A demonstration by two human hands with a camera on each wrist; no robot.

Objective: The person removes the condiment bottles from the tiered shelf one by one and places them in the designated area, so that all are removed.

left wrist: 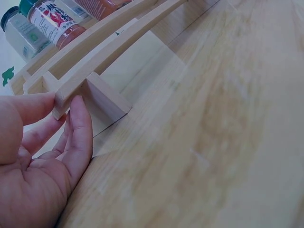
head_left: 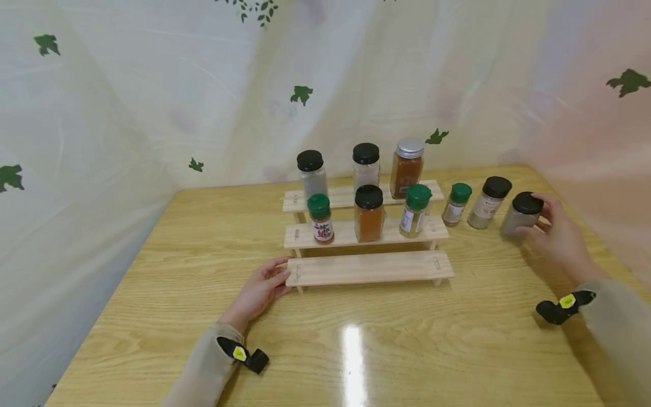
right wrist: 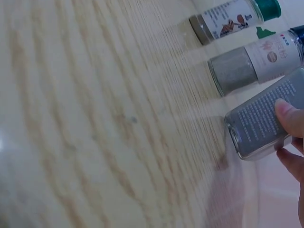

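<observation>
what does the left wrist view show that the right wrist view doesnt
Only left wrist: the left hand gripping a tiered pale wooden rack, and a green-capped jar of red powder on it. Only right wrist: the right hand holding a square clear jar with grey contents. Both: the light wood-grain tabletop and a green leaf print.

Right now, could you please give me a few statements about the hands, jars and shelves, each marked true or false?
1. The left hand pinches the left end of the bottom shelf. True.
2. The right hand holds a green-lidded jar. False: it holds a black-lidded jar.
3. Three jars stand on the middle shelf. True.
4. Every jar on the top shelf has a black lid. False: the silver-lidded jar stands there too.
</observation>
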